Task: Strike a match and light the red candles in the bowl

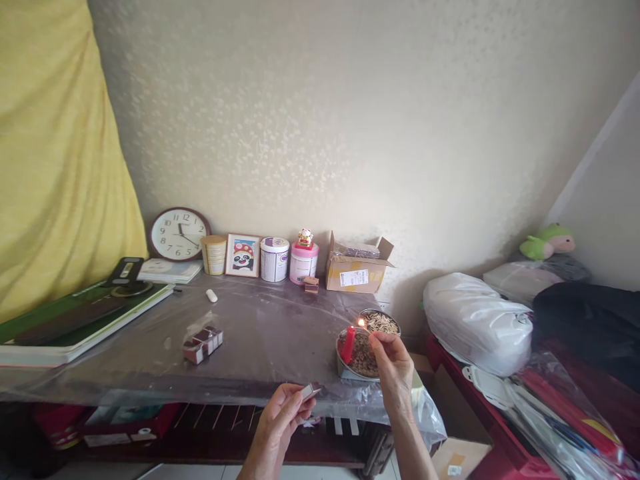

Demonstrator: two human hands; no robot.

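My left hand (284,412) is closed around a small matchbox (311,391) in front of the table's near edge. A burning match is pinched in my right hand (393,363), its flame (361,322) just above and to the right of a red candle (349,345). That candle stands upright, leaning slightly, in a tin of brown soil (365,363). Whether its wick is lit I cannot tell. Right behind sits a round tin (387,323) filled with pale bits like used matchsticks. A plastic-wrapped pack of matchboxes (203,345) lies on the table to the left.
Along the wall stand a clock (180,233), a panda picture (243,256), canisters (274,260) and an opened cardboard box (356,270). Clear plastic covers the table (270,320). A large green book (85,317) lies left. White bags (477,323) and wrapped items crowd the right side.
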